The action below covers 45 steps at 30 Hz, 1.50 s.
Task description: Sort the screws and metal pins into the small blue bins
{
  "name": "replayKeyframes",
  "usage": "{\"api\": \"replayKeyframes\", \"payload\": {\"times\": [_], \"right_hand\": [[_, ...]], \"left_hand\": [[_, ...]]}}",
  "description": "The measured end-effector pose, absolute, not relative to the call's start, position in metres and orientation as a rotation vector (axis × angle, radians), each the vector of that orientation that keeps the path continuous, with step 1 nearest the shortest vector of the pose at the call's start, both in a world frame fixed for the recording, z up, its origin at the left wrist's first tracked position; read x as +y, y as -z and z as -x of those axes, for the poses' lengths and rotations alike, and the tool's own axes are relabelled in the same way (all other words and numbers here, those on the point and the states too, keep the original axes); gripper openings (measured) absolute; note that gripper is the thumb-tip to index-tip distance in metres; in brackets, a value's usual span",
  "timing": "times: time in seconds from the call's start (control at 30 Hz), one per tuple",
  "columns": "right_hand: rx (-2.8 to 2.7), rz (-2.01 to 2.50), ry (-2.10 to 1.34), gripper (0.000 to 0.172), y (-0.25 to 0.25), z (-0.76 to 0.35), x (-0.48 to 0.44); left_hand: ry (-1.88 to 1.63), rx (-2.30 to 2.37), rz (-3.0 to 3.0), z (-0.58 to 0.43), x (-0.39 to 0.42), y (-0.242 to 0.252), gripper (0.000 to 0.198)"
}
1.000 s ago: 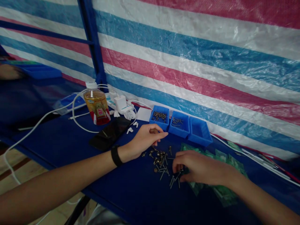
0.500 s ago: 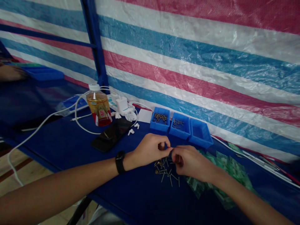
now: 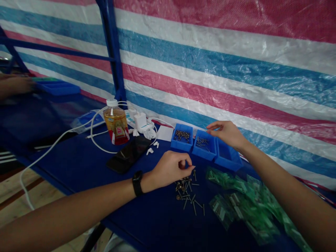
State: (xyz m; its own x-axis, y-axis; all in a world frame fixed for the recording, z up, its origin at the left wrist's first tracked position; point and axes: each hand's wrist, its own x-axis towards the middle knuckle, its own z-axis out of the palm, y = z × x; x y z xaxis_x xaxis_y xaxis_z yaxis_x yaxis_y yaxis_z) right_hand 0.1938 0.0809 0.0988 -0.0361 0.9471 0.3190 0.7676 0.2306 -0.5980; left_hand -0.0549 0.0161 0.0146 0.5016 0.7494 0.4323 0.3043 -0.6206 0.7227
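Blue plastic bins [image 3: 201, 156] sit in a row just behind the loose screw pile [image 3: 185, 190], both within easy reach. Right grip [image 3: 227, 134] open, hovering over the middle one. Left grip [image 3: 169, 169] pinched at the pile's edge; anything held too small to tell.

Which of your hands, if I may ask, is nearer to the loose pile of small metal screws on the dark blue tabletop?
Left. The left hand is right at the pile of small metal screws, just above and to its left; the right hand is farther off, beyond the blue plastic bins.
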Motion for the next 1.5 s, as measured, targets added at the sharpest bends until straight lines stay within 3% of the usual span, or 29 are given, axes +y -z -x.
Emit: {"api": "replayKeyframes", "payload": {"times": [0.13,0.3,0.47,0.73,0.97,1.23,1.33,1.5], "right_hand": [[-1.857,1.591,-0.324,0.026,-0.104,-0.18,0.064],[-2.161,1.554,-0.867,0.029,-0.079,-0.15,-0.006],[-2.312,1.685,-0.512,0.037,-0.035,-0.132,-0.046],[-2.198,1.728,-0.506,0.017,-0.015,-0.14,-0.035],[-2.18,1.881,-0.566,0.032,-0.025,-0.141,-0.039],[-1.957,1.703,-0.721,0.015,-0.05,-0.15,-0.031],[-1.786,1.54,-0.636,0.013,-0.078,-0.163,-0.01],[-1.497,1.443,-0.384,0.023,-0.111,-0.184,0.04]], "left_hand": [[-1.04,0.883,-2.213,0.056,0.016,-0.016,0.013],[-1.114,0.956,-2.359,0.058,0.016,-0.017,0.011],[-1.131,0.986,-2.426,0.059,0.018,-0.016,0.01],[-1.101,1.037,-2.426,0.058,0.02,-0.016,0.012],[-1.071,1.032,-2.432,0.057,0.018,-0.017,0.011],[-1.092,1.019,-2.438,0.058,0.018,-0.017,0.011],[-1.046,1.028,-2.432,0.059,0.018,-0.018,0.011],[-1.07,1.033,-2.427,0.059,0.018,-0.02,0.011]]}}
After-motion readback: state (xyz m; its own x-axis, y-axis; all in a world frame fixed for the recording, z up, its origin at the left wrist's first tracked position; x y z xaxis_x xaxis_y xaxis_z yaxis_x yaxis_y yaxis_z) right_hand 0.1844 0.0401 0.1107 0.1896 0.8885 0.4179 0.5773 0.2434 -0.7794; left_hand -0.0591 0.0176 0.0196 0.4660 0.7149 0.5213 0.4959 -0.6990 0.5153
